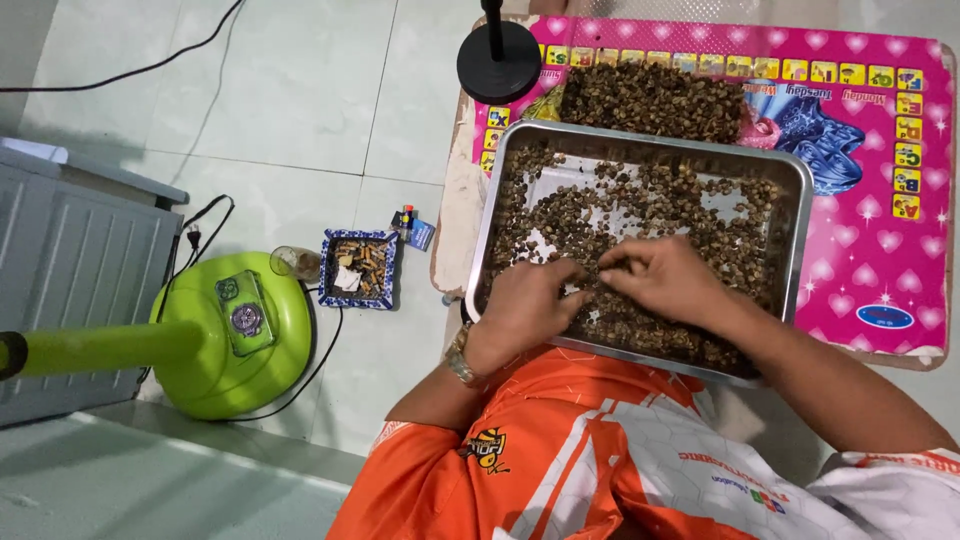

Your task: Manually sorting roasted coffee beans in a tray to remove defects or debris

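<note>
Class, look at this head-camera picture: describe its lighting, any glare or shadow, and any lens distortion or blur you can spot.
Head view: even indoor light; soft glare on the metal tray rim and the pale floor tiles; faint shadows under the left hand and right hand; wide-angle bending shows at the edges, on the green fan base and the pink mat; the small brown pieces stay fairly sharp.

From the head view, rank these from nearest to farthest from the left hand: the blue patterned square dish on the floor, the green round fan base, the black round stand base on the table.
From the left hand:
1. Blue patterned square dish, on the floor to its left.
2. Black round stand base, at the table's far edge.
3. Green round fan base, farthest left on the floor.
</note>
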